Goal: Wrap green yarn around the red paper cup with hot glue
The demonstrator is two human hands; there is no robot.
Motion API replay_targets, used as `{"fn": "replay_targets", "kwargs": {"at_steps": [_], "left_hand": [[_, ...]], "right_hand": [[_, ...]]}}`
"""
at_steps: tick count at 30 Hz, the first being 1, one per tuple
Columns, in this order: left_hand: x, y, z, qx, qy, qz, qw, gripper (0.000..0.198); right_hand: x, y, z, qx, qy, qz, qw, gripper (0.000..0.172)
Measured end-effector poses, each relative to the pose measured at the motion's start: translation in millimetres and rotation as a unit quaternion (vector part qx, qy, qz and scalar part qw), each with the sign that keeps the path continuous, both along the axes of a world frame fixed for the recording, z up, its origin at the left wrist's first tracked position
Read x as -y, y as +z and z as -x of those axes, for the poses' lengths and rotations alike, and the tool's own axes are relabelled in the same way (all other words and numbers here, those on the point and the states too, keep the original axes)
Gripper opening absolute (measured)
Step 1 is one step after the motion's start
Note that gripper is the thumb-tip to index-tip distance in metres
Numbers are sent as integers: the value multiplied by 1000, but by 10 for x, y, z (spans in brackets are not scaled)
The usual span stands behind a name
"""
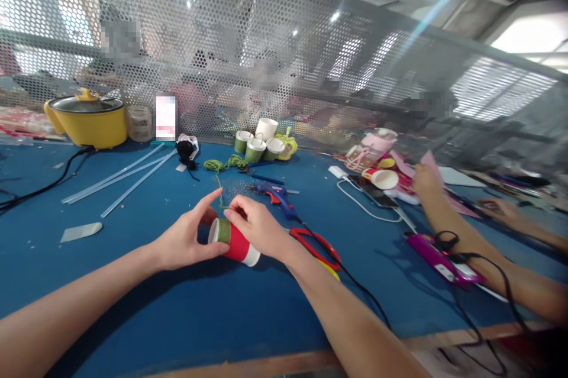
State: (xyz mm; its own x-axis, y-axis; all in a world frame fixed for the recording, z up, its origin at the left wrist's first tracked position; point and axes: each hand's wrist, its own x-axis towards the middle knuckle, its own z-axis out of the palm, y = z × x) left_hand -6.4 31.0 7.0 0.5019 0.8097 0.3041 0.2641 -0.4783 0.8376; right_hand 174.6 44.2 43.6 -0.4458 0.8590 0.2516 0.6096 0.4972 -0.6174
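Observation:
A red paper cup [237,244] lies on its side between both my hands, just above the blue table [133,295]. A band of green yarn is wound round its rim end. My left hand [189,239] grips that rim end with thumb and fingers. My right hand [257,225] is closed over the cup's top and pinches the green yarn strand [219,193], which trails back to a loose yarn pile [226,163].
A blue glue gun [277,196] and red-handled scissors [317,246] lie right of the cup. Several yarn-wrapped cups [260,144] stand at the back. Glue sticks [128,180] and a yellow pot [86,119] are at left. Another person's arms [448,218] work at right, by a purple glue gun [439,259].

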Motion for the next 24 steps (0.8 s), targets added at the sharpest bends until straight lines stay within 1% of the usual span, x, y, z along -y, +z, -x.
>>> {"fn": "replay_targets", "kwargs": {"at_steps": [7, 12, 17, 20, 24], "left_hand": [[11, -20, 10, 0, 1, -68, 998, 85], [5, -29, 38, -21, -8, -106, 994, 86], [7, -36, 59, -36, -3, -137, 990, 85], [8, -37, 65, -48, -3, -150, 988, 85], [2, -25, 63, -61, -9, -140, 988, 86]], "right_hand": [[-18, 25, -11, -7, -12, 4, 1000, 18], [-24, 13, -11, -10, -6, 3, 1000, 18], [-17, 0, 1, -8, 0, 21, 1000, 16], [-25, -22, -2, 4, 6, 27, 1000, 15], [-40, -50, -2, 9, 5, 3, 1000, 16]]}}
